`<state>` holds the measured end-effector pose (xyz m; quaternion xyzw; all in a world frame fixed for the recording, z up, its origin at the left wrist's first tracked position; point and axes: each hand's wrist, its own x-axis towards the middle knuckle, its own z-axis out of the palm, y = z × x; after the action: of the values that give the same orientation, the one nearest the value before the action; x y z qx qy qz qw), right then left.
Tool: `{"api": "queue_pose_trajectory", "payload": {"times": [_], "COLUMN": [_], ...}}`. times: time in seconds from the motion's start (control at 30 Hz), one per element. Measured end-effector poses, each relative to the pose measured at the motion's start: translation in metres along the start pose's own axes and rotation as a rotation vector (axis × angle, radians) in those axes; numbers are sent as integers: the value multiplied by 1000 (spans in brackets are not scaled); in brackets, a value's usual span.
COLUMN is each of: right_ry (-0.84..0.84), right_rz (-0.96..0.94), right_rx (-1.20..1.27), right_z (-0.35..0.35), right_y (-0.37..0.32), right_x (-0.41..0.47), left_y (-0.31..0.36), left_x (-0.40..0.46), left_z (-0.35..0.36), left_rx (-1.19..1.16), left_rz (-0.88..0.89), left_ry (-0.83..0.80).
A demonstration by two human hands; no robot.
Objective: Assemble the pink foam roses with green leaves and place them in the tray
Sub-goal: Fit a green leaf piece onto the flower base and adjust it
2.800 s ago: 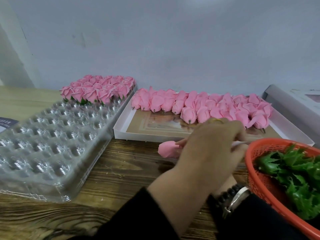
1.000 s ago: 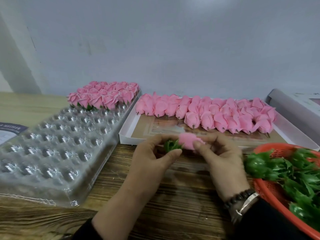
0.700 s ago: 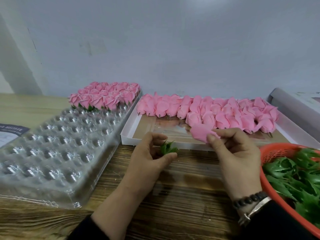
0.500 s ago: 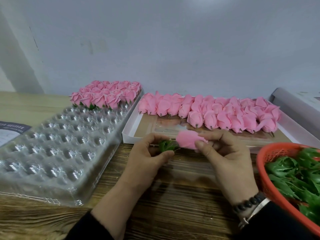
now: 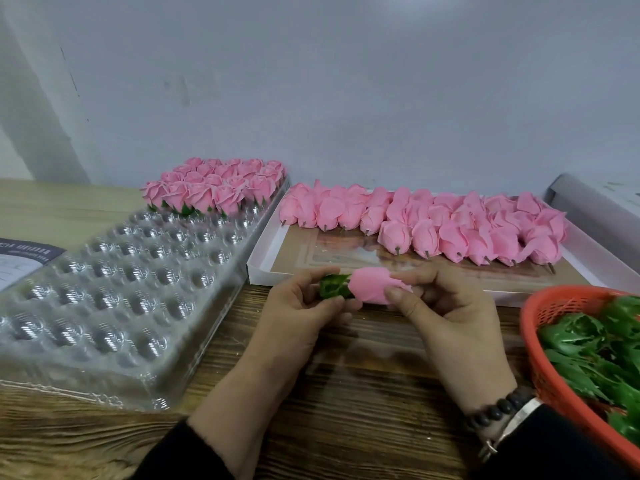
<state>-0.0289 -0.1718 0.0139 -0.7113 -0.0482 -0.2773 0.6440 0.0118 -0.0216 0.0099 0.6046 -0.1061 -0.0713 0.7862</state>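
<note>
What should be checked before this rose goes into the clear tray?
1. Left hand grip on green leaf: ok.
2. Right hand grip on pink rose: ok.
3. Leaf fully seated on the rose base: cannot tell, joint hidden.
4. Empty cells in clear tray: ok.
5. Spare leaves in red basket: ok.

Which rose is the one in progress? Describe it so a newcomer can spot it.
Start at the white shallow cardboard box of pink foam rose heads mid-table. Just in front of its near edge, the left hand and right hand hold one pink foam rose sideways. Only it is off the box, meeting a green leaf.
</note>
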Motion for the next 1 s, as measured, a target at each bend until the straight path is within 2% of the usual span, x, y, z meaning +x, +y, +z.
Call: {"api": "queue_pose_trajectory", "payload": {"times": [0.07,0.27,0.37,0.47,0.7,1.0], "right_ry": [-18,-56,-64,-43,-36,-180], "right_rz": [-19,-85,-129,-200,-307,-594], "right_rx": [-21,-169,-253,-347,-465,-648], "right_z": [1,2,4,4,4,9], "right_y": [2,5,4,3,1,-5], "right_x": [0,-3,-4,-4,-3,-6], "left_y": [0,1,3,1,-2,1], "left_x": [0,0,-3,-5,-4,-4], "left_z": [1,3,5,8,12,15], "left_rx": [1,241,273,202,-212,-232], "left_rz": [5,104,112,64,-159,-163], "left_ry": [6,-31,-52,-58,-27,18]}}
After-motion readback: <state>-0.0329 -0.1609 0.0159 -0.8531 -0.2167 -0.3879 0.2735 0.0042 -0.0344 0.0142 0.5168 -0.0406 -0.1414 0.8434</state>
